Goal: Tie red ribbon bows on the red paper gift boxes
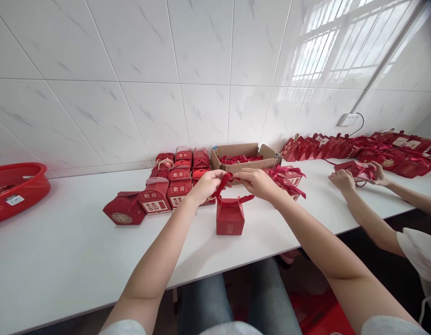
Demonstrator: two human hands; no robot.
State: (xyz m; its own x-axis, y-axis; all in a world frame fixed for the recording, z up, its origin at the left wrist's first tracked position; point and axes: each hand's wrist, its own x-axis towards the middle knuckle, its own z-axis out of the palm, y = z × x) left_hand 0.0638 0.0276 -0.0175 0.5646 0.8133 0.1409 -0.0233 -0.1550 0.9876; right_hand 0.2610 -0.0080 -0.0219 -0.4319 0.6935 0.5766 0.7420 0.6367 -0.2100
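A small red gift box (229, 220) stands upright on the white table in front of me. A red ribbon (222, 184) runs from its top up to my fingers, with one end looping out to the right. My left hand (211, 185) pinches the ribbon above the box. Close beside it, my right hand (256, 181) also has its fingers closed on the ribbon. The fingertips partly hide where the ribbon passes between them. Just behind my left hand are rows of red boxes (155, 195) with gold and white lettering.
An open cardboard box (243, 163) of red ribbons stands by the wall. Ribboned boxes (288, 176) lie right of my hands. A red basin (22, 190) sits far left. At right, a co-worker's hands (343, 180) handle a red box, with many finished-looking boxes (386, 151) behind.
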